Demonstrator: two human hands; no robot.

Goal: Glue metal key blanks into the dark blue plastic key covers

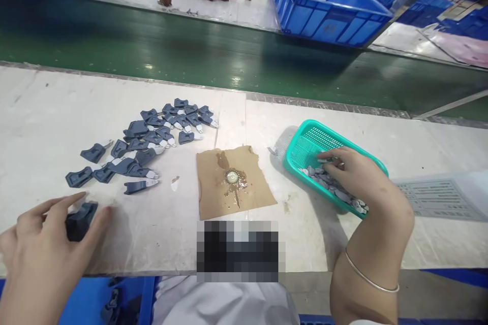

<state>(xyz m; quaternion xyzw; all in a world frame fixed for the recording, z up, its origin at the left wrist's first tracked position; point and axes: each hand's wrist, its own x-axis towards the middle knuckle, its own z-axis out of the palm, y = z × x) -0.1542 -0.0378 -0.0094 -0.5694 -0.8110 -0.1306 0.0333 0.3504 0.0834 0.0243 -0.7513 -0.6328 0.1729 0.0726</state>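
Observation:
My left hand (49, 244) is at the near left of the table, thumb and fingers spread around a dark blue-grey plastic part (81, 221). The thumb tip stands apart from that part. More dark parts (139, 144), many with pale grey tips, lie scattered beyond this hand. Over the green plastic basket (301, 134) my right hand (356, 175) bends down, thumb and fingertips pinched on a small pale grey plastic piece (323, 160). Loose grey pieces (343, 194) cover part of the basket floor; the hand hides some of them.
Brown cardboard (213, 198) with a wet, glossy patch and a small round dish (232, 176) lies mid-table. A printed sheet (442, 198) is at the right. Beyond a green conveyor belt (183, 56) stands a blue crate (324, 20). Below the left edge is a blue bin (147, 299).

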